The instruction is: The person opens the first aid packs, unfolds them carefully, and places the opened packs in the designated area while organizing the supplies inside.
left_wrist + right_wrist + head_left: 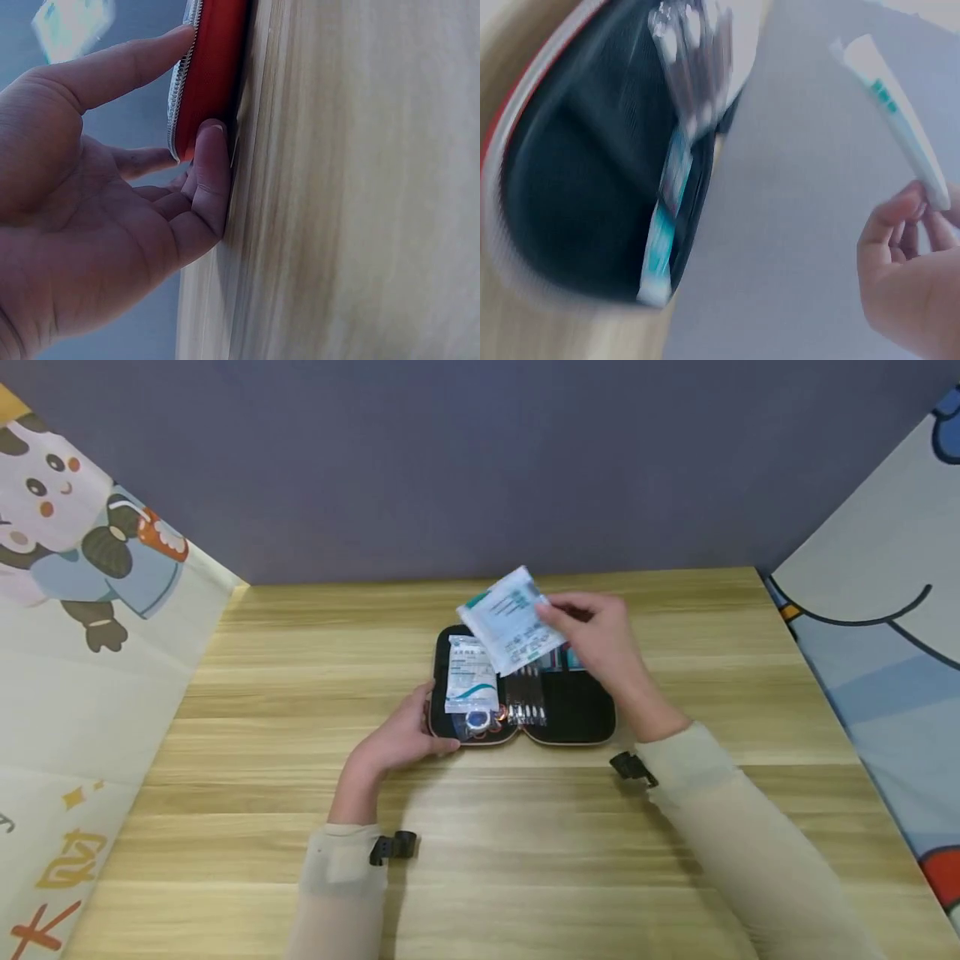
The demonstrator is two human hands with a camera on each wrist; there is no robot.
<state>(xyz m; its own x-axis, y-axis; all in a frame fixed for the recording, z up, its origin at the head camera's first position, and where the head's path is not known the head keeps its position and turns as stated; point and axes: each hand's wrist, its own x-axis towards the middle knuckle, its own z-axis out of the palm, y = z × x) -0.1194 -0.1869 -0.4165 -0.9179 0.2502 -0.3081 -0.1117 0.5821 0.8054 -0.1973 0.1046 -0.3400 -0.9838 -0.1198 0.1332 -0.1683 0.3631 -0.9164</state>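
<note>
An unzipped case (577, 706) lies spread on the table, black inside, with a red outside (214, 67) and a zipper edge in the left wrist view. My left hand (401, 731) holds its left side, thumb at the zipper edge and fingers curled against the red wall. Above the case, my right hand (600, 639) pinches a white flat packet (513, 622) with green print by its right edge. Another white packet (472, 675) lies in the left half. Wrapped cotton swabs (527, 697) sit along the middle, beside a small round item (477, 721).
Blue-green wrapped pieces (660, 247) are tucked along the far edge of the case's right half. The wooden table (525, 860) meets a dark grey wall (480, 468) behind. Cartoon-printed panels (90, 693) stand at both sides.
</note>
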